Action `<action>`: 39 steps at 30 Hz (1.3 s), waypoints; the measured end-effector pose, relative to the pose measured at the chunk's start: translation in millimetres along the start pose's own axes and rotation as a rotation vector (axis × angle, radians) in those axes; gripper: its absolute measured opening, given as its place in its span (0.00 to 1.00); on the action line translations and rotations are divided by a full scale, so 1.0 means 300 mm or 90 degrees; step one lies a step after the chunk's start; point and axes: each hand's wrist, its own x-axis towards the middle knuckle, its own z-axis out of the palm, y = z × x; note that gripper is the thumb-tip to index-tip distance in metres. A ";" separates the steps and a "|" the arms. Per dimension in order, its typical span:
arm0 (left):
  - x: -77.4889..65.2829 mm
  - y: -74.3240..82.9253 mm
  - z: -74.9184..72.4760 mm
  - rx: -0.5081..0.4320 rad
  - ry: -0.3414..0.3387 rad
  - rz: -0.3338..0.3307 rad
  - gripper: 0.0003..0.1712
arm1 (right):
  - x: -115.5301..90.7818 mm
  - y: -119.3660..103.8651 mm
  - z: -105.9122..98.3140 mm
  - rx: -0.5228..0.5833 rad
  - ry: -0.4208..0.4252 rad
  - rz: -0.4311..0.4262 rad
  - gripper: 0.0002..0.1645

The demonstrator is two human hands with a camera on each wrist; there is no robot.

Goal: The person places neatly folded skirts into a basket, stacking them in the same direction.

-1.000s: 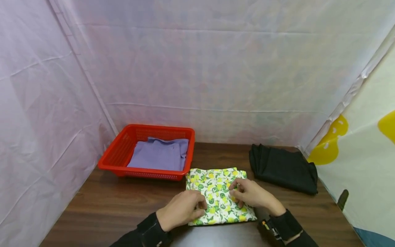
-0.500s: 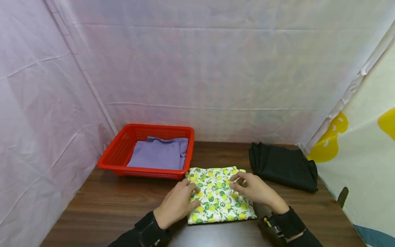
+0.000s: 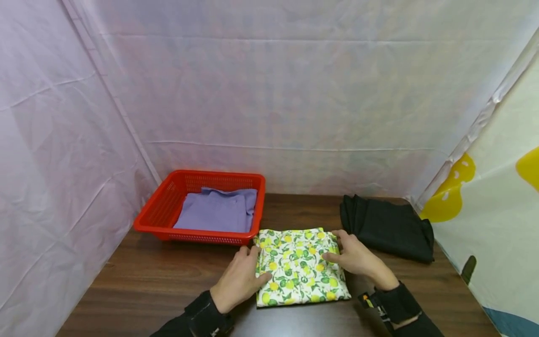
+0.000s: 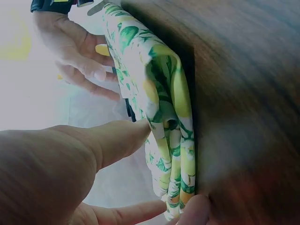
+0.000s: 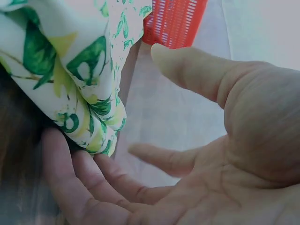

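A folded white cloth with a lemon print [image 3: 299, 267] lies on the table in the head view. My left hand [image 3: 240, 281] is at its left edge. In the left wrist view, the left thumb [image 4: 124, 136] touches the top of the cloth, while other fingers reach its layered side near the tabletop. At the right edge is my right hand [image 3: 355, 255]. The right wrist view shows its fingers [image 5: 61, 164] extended against the lower folds, and the thumb [image 5: 187, 68] stands apart from the cloth.
A red plastic basket [image 3: 147, 224] stands at the back left, with a folded purple cloth [image 3: 216, 210] inside. Folded black fabric [image 3: 387, 228] lies at the back right of the wooden table [image 3: 139, 281]. White sheeting hangs behind and at both sides.
My left hand has moved up along the cloth's left edge, its fingers straightening. My right hand has shifted from above the cloth outward to its right edge. The cloth stays in place.
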 end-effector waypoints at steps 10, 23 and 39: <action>0.005 -0.004 -0.003 -0.033 -0.051 -0.023 0.46 | 0.001 -0.005 0.037 0.020 -0.025 0.061 0.61; 0.015 0.006 -0.001 -0.074 -0.116 -0.047 0.48 | 0.004 0.002 0.050 0.051 -0.066 0.012 0.62; 0.016 0.010 0.004 -0.111 -0.126 0.058 0.53 | 0.015 0.016 0.012 0.085 -0.154 -0.182 0.53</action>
